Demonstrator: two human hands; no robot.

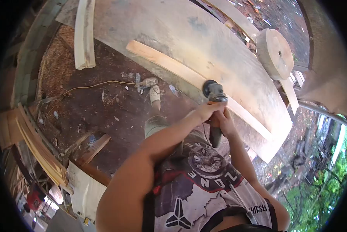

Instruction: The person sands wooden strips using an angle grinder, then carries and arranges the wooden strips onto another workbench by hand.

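Observation:
An angle grinder [215, 133] with a round dark disc [209, 87] is held in both hands above the board's edge. My left hand [215, 109] is closed around the front of its body, close to the head. My right hand [226, 123] wraps the body just behind, and the two hands touch. Beneath the disc, a long pale wooden beam [165, 62] lies lengthwise on a wide plywood board [239, 69]. The disc appears to rest on the beam's face, though exact contact is hard to make out. Some of my fingers are hidden.
A round wooden block [275, 54] stands at the board's far right edge. Another beam [84, 34] sticks out at upper left. A yellow cord [92, 84] crosses the dirt floor near my foot [154, 94]. Wooden strips [40, 149] are stacked at left.

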